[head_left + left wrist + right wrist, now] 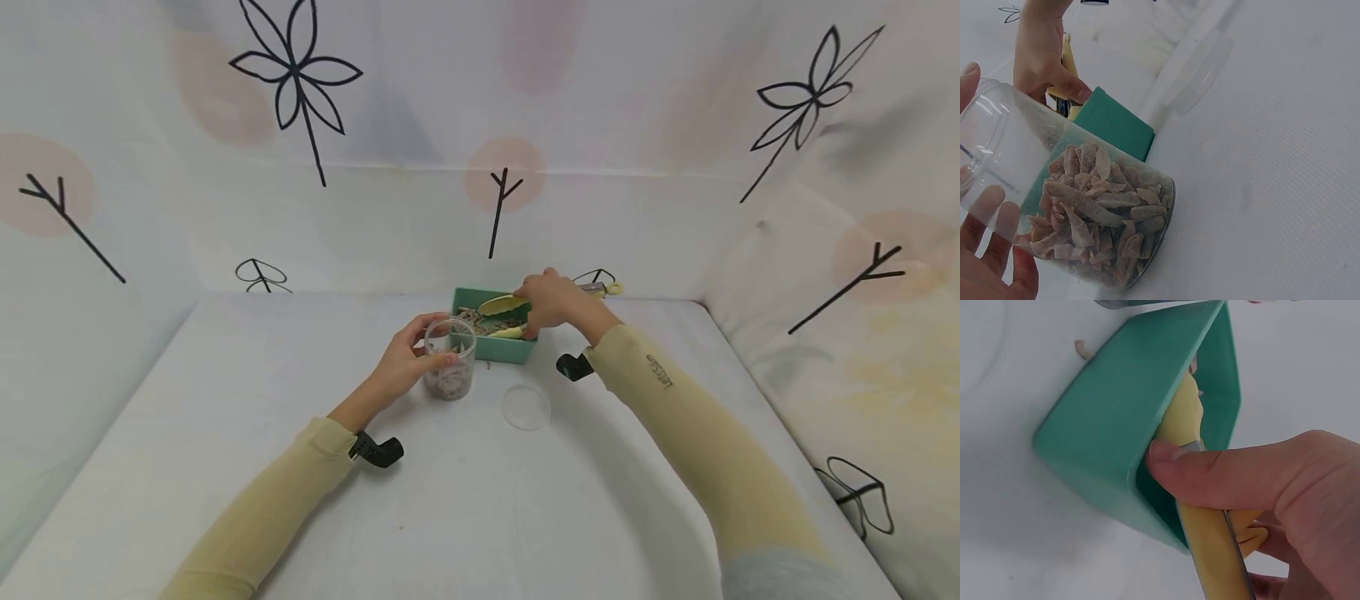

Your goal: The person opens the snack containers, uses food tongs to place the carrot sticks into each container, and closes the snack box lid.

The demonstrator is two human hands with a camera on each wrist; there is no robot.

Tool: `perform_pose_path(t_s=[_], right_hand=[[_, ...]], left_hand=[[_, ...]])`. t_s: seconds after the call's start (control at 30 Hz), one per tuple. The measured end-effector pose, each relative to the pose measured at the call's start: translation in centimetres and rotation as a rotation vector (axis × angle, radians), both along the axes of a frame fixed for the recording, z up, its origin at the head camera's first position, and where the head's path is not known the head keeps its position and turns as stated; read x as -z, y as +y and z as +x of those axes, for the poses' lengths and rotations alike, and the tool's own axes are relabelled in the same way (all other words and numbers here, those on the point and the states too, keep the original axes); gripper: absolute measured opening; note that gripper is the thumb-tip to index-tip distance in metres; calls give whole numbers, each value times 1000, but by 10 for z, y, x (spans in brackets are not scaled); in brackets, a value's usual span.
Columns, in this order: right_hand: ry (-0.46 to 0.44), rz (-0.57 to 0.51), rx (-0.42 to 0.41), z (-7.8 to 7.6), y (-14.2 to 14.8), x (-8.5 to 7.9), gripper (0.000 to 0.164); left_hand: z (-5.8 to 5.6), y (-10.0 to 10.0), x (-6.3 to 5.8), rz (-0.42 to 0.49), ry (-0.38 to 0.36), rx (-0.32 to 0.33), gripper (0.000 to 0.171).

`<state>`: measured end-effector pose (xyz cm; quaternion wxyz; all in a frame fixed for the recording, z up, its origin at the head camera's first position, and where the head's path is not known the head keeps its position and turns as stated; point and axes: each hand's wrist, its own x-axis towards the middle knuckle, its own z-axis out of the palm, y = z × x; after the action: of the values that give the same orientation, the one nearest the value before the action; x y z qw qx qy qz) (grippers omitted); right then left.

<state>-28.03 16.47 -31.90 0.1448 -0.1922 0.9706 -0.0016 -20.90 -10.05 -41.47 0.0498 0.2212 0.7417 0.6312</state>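
Observation:
My left hand (401,364) grips a clear plastic jar (450,379) around its side. Dusty brown, strip-like dried pieces (1107,212) fill its lower part; the jar has no lid on. In my right hand (553,302) is a pair of yellow-tipped tongs (501,305) with metal edges, the thumb pressing one arm. The tong tips reach into a green rectangular box (504,350), which stands just behind and right of the jar. More of the brown pieces (471,318) lie in the box. Whether the tips pinch any piece cannot be seen.
A round clear lid (526,408) lies on the white table (465,517), in front of the box. One small loose piece (1084,350) lies beside the box. A white cloth wall (397,225) with printed plant drawings rises behind the table.

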Motion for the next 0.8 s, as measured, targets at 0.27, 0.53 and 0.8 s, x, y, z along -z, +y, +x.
perform_pose_path(t_s=[0.27,0.53,0.8], right_hand=[[-38,-9,-13,-6,-11,7,65],[60,-107,-49,-9,-4,28,61],[130,-170,10,-3,-3,37,45]], left_hand=[[-1,-1,0,1,3,7,64],[0,-3,1,7,6,-5,65],[-1,0,2,0,-2,-2,64]])
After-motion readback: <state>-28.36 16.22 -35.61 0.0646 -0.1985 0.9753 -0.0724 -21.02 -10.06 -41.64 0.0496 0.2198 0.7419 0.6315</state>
